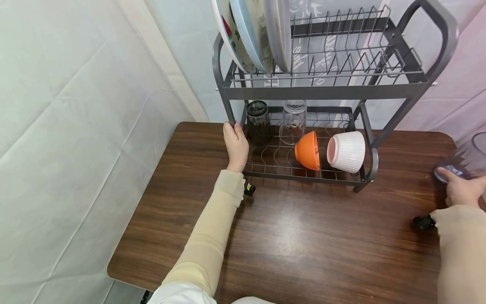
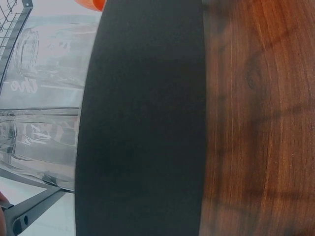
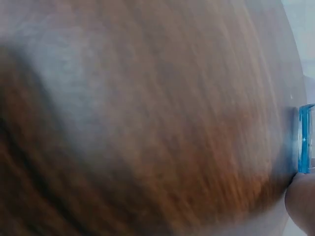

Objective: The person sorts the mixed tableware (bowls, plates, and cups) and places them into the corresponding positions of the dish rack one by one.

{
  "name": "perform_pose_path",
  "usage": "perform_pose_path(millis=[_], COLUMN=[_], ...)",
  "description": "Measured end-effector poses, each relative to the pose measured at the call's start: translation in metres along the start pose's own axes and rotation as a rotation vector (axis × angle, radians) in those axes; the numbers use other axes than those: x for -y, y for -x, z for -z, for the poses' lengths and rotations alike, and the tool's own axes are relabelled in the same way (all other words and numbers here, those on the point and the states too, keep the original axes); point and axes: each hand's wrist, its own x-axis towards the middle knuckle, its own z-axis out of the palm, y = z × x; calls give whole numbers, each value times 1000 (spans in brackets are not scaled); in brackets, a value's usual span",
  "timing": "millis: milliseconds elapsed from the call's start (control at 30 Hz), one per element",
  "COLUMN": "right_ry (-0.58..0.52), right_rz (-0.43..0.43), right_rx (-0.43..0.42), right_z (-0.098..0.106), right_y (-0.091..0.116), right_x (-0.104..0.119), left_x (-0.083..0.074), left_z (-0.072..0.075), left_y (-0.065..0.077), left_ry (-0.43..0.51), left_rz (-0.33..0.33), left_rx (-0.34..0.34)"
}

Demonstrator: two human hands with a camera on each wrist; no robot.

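My left hand [image 1: 236,145] grips the left post of a dark grey two-tier dish rack [image 1: 322,92]. A wide dark bar [image 2: 142,118] of the rack fills the middle of the left wrist view. At the far right, my right hand [image 1: 465,190] holds a clear drinking vessel [image 1: 465,158] near its base, thumb on it; the frame's edge cuts it off. In the right wrist view its bluish base [image 3: 305,140] and a fingertip [image 3: 301,201] show. On the lower tier are a smoky dark glass [image 1: 258,122], a clear glass [image 1: 293,122], an orange bowl [image 1: 306,150] and a ribbed white bowl [image 1: 346,151], both bowls tipped sideways.
Three plates [image 1: 252,36] stand upright at the left of the upper tier, beside bare wire slots. The rack stands at the back of a brown wooden table [image 1: 288,236]. White sheeting [image 1: 76,105] hangs to the left and behind.
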Motion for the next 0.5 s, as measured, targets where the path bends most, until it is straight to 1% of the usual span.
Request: perform_pose_path(millis=[67, 133, 233, 300, 333, 433, 500], right_ry=[-22, -68, -107, -120, -101, -174, -251], right_rz=[6, 18, 53, 83, 94, 127, 149], right_rx=[1, -2, -4, -5, -2, -3, -3], right_z=[2, 2, 2, 1, 2, 4, 7], right_y=[3, 6, 12, 15, 17, 13, 2], right_x=[0, 0, 1, 2, 1, -2, -8], left_x=[0, -1, -2, -3, -3, -4, -4], left_z=[0, -1, 0, 1, 1, 1, 2], left_y=[1, 1, 1, 1, 1, 2, 1], left_ry=[-7, -6, -3, 1, 1, -1, -2], left_rz=[0, 6, 16, 25, 27, 25, 23], left_rx=[1, 4, 3, 5, 5, 8, 9])
